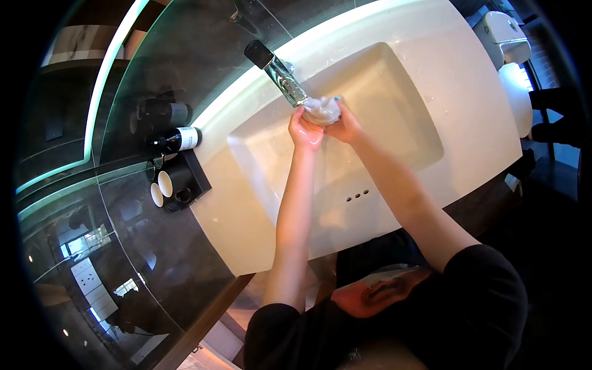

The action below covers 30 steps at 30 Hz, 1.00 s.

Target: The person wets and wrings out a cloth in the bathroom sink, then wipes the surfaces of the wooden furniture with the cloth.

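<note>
A wet, white, crumpled bundle [322,111], which looks like a cloth, is held between my two hands right below the spout of the chrome faucet [285,80]. My left hand [305,132] is curled under its left side, with a wet, shiny palm. From the right, my right hand [346,125] grips the same bundle, its fingertips partly hidden behind it. A tiny blue spot shows at the bundle's upper right edge. Both hands are above the white sink basin [394,117].
On the counter's left stand a dark bottle with a white label [185,139] and a black tray [198,176] with white-rimmed cups [165,184]. A mirror [179,74] lines the wall behind. Several overflow holes [357,196] mark the basin's near wall. A toilet [515,92] stands at the right.
</note>
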Each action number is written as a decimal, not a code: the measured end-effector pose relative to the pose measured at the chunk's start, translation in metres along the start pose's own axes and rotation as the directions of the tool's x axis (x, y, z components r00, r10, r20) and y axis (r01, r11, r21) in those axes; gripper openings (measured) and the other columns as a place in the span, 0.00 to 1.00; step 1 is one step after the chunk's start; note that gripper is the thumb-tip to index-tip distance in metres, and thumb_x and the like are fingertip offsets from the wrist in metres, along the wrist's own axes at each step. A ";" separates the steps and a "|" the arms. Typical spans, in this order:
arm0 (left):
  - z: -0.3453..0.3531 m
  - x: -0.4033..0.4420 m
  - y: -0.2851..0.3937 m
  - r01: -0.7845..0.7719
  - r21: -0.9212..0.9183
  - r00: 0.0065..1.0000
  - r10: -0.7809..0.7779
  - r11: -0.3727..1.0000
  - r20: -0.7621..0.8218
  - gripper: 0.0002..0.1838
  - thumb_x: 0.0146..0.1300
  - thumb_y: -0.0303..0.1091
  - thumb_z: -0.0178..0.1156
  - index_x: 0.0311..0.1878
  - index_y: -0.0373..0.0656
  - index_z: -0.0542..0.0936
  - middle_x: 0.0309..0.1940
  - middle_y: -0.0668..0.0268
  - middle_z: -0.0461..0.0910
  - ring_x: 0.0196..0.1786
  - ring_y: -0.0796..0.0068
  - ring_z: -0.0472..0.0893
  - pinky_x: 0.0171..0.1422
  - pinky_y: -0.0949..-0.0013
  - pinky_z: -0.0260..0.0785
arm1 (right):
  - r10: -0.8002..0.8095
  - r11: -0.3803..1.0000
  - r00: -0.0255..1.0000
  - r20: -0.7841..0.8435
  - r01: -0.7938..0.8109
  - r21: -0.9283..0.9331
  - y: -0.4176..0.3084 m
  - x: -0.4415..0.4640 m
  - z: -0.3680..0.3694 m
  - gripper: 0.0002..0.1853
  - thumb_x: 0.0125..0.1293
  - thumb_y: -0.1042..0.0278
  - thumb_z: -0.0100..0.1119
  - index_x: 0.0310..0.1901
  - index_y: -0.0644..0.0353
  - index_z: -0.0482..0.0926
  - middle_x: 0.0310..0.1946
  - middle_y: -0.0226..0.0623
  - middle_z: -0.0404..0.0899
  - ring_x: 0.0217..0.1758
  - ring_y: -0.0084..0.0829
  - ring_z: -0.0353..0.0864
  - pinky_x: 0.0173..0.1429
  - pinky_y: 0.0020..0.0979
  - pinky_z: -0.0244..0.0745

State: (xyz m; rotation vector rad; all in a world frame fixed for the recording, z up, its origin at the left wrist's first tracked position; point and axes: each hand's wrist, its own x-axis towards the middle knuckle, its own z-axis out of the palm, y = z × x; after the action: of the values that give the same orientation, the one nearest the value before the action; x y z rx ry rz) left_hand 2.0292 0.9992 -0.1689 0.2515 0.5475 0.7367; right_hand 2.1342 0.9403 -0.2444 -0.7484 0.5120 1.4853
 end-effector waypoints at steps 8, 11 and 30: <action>-0.044 -0.006 0.008 -0.378 0.456 0.794 0.536 0.806 -0.288 0.15 0.59 0.37 0.52 0.50 0.49 0.66 0.45 0.66 0.69 0.49 0.70 0.69 0.54 0.58 0.62 | -0.087 0.953 0.996 -0.012 0.087 0.291 -0.008 0.023 0.016 0.15 0.54 0.63 0.44 0.39 0.65 0.67 0.23 0.37 0.64 0.38 0.39 0.72 0.49 0.41 0.69; -0.035 0.000 -0.016 -0.454 0.318 0.846 0.515 0.832 -0.138 0.18 0.61 0.41 0.50 0.54 0.52 0.62 0.51 0.67 0.66 0.54 0.70 0.65 0.54 0.59 0.62 | -0.007 0.963 1.000 -0.011 0.009 0.268 -0.010 -0.038 0.058 0.14 0.56 0.61 0.46 0.39 0.61 0.68 0.27 0.36 0.63 0.31 0.31 0.66 0.38 0.35 0.68; 0.019 0.072 -0.037 -0.101 0.344 0.888 0.240 0.934 -0.393 0.17 0.58 0.51 0.51 0.32 0.47 0.66 0.25 0.68 0.69 0.31 0.74 0.74 0.31 0.67 0.69 | -0.170 0.977 0.938 -0.303 0.120 -0.175 -0.036 -0.053 0.070 0.15 0.61 0.57 0.40 0.38 0.60 0.70 0.33 0.40 0.72 0.34 0.33 0.74 0.36 0.39 0.73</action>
State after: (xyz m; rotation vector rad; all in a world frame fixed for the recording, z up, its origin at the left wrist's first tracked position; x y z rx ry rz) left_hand 2.1048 1.0218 -0.1958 0.4445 1.0810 0.8844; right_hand 2.1573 0.9557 -0.1540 -1.1349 0.5735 1.2814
